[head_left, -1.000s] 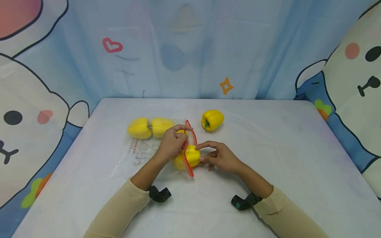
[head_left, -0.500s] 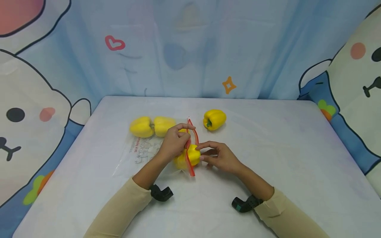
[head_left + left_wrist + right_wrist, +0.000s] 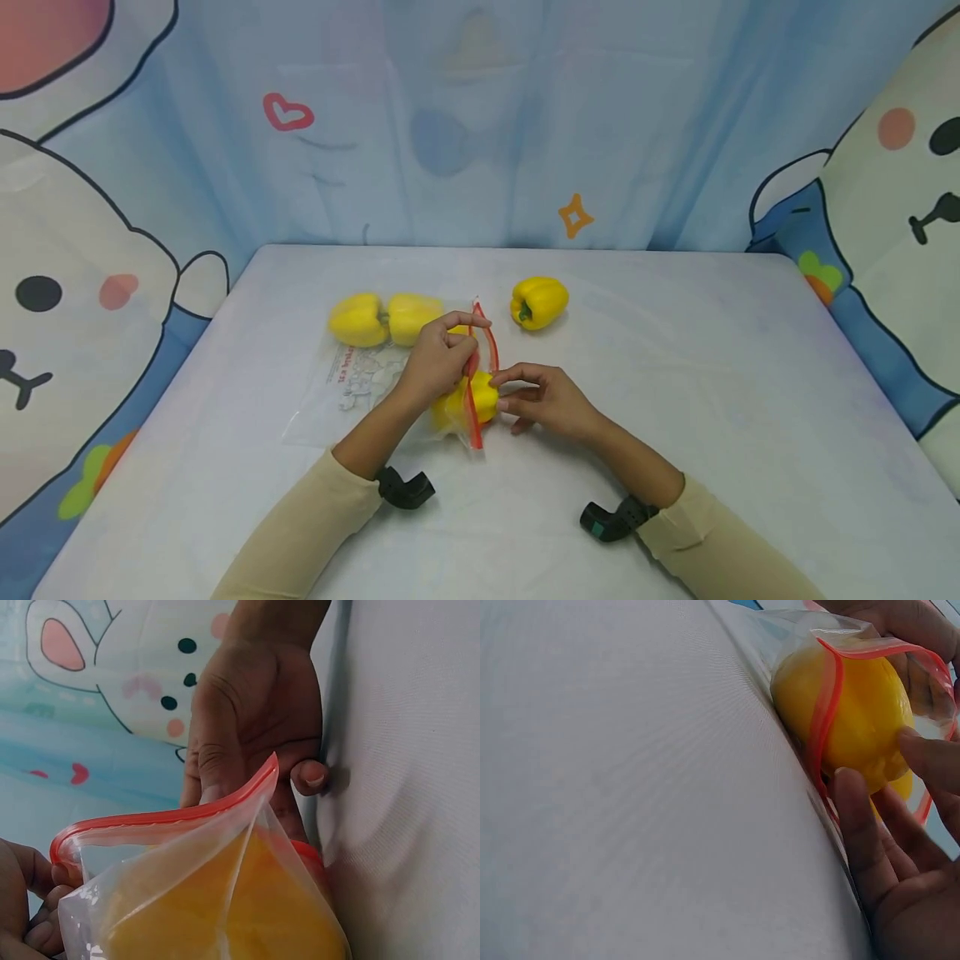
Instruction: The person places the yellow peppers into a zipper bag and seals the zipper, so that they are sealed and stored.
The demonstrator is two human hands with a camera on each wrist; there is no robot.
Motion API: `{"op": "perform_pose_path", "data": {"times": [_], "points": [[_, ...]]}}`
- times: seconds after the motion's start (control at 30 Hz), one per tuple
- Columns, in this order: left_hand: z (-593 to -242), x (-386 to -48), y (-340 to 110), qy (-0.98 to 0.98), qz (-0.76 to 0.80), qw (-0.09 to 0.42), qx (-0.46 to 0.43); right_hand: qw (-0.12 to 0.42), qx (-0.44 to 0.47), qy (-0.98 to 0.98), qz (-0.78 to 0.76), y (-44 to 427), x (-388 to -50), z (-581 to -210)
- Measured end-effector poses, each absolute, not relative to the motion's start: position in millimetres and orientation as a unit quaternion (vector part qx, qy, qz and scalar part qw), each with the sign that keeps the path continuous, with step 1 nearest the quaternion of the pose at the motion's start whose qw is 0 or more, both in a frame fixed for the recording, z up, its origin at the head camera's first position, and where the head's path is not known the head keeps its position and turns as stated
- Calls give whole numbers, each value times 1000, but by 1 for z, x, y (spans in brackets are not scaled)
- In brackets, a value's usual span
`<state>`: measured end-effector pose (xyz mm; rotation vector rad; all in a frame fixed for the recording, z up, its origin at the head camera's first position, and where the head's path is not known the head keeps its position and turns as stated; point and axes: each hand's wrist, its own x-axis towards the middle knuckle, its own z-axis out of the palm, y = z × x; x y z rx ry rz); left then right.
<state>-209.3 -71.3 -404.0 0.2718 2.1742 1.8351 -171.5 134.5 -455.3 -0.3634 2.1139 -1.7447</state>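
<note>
My left hand [image 3: 438, 354] pinches the red-edged rim of a clear zip bag [image 3: 307, 412]. In the left wrist view that hand [image 3: 22, 900] grips the rim at the left edge. A yellow bell pepper [image 3: 483, 398] lies mostly within the bag's mouth, its outer end showing. My right hand [image 3: 551, 402] holds that end between thumb and fingertips, as the right wrist view shows on the pepper [image 3: 866, 712]. Two more yellow peppers [image 3: 358, 320] sit at the back left, seemingly under the bag's film. Another is partly hidden behind my left hand.
One loose yellow bell pepper [image 3: 540, 302] lies behind the right hand, outside the bag. All rests on a white-covered table [image 3: 712, 358]. A blue printed curtain [image 3: 480, 125] hangs behind the far edge. Each wrist wears a black camera mount [image 3: 405, 489].
My right hand has shifted slightly left and down, and the pepper has gone a little farther into the bag. The left hand keeps its hold on the rim.
</note>
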Motion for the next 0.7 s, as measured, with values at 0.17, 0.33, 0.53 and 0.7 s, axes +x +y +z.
{"op": "perform_pose_path", "data": {"times": [0.17,0.33,0.53,0.7], "points": [[-404,-209,-71,752,636,148,92,187,-88,750,-628,136,-171,-457],[-403,-208,-71,753,635,149,93,187,-91,741,-639,136,-170,-458],[-405,-208,-71,751,637,136,102,190,-94,731,-648,133,-169,-457],[-406,-209,-71,749,641,126,110,187,-92,728,-653,129,-168,-456]]}}
